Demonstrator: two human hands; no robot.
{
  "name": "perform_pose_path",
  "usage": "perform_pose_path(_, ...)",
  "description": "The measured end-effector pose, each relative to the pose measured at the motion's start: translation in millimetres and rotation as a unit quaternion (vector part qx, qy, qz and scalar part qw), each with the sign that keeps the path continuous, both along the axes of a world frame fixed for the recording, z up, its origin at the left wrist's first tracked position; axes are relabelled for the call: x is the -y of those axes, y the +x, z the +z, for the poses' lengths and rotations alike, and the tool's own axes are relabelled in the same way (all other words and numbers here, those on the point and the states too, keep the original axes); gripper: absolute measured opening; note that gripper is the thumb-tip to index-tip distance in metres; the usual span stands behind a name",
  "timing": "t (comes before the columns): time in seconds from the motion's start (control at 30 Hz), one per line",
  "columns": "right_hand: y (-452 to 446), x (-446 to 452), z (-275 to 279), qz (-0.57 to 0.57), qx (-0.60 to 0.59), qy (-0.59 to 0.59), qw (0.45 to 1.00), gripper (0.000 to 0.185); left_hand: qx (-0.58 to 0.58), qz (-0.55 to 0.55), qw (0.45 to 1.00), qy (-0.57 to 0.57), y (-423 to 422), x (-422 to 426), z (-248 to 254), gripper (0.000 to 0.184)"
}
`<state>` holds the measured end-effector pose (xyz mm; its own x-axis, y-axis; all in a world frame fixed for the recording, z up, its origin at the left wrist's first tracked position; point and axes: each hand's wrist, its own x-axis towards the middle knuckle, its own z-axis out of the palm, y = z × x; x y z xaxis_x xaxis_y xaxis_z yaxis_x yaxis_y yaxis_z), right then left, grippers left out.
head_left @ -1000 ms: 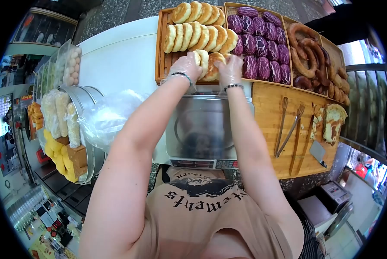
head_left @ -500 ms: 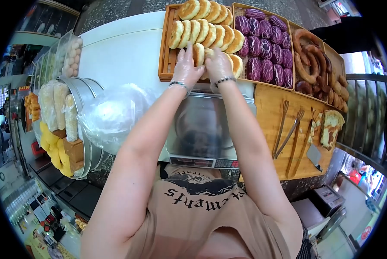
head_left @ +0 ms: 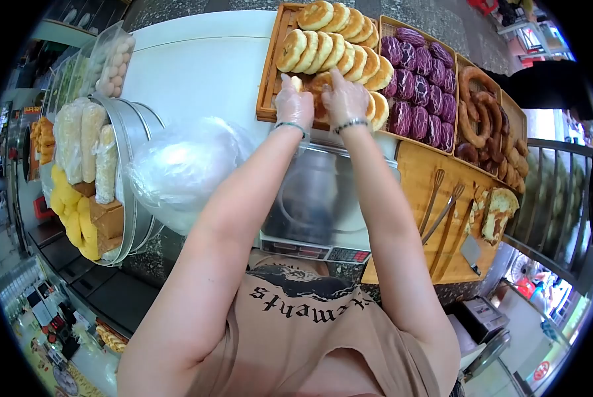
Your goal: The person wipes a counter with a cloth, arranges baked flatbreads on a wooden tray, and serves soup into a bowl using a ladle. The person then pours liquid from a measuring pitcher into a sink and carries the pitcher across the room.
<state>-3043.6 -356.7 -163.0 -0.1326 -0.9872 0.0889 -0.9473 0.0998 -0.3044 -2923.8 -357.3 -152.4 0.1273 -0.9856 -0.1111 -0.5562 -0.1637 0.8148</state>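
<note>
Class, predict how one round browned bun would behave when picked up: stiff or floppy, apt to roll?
A round browned bun would probably hold its shape but give slightly, looking thick and puffy. Broad, flattish faces suggest it would lie steady; stood on its rounded edge, it might roll or tip.

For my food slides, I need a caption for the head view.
Clear-gloved left hand and right hand among golden flatbreads, purple rolls alongside.

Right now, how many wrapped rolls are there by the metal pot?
3, side by side in the pot: left roll, middle roll, and right roll, set slightly lower in the picture. More may be hidden underneath.
</note>
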Motion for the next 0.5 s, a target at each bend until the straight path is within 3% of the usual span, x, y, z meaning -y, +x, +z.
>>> perform_pose_path(0.03,1.4,-3.7,1.1,0.004,-0.004,-0.002,1.000,0.033,-0.028,0.016,0.999,-0.012,-1.3,5.5,3.2,0.066)
perform_pose_path(0.1,6.0,-17.5,-5.3,-0.083,0.016,-0.007,0.996,0.042,0.009,-0.064,0.997,-0.048,-9.3,12.5,-12.0,0.062)
perform_pose_path(0.17,13.6,-37.8,-31.0,-0.087,-0.037,-0.054,0.994,0.051,0.161,-0.158,0.972,-0.064,-18.2,12.9,-65.7,0.066)
perform_pose_path(0.2,11.3,-38.0,-42.4,-0.076,-0.016,-0.109,0.991,0.054,0.151,-0.147,0.973,0.100,-18.8,9.4,-51.2,0.074)
perform_pose_path(0.23,9.9,-37.4,-46.2,-0.062,0.005,-0.162,0.985,0.058,0.146,-0.144,0.974,0.094,-15.3,7.9,-37.5,0.074)
perform_pose_path(0.3,13.0,-37.4,-40.8,-0.039,-0.006,-0.141,0.989,0.060,0.175,-0.223,0.941,0.186,-1.9,4.1,-10.2,0.078)
perform_pose_path(0.33,15.0,-38.4,-37.5,-0.024,-0.046,-0.121,0.991,0.061,0.162,-0.204,0.946,0.192,2.9,3.2,6.8,0.070)
perform_pose_path(0.43,17.8,-35.7,-22.3,0.044,-0.073,-0.133,0.987,0.062,0.199,-0.217,0.921,0.255,5.4,12.4,9.1,0.072)
perform_pose_path(0.5,21.3,-39.8,-7.1,0.127,-0.115,-0.088,0.981,0.060,0.109,-0.114,0.954,0.255,12.2,4.4,39.9,0.076)
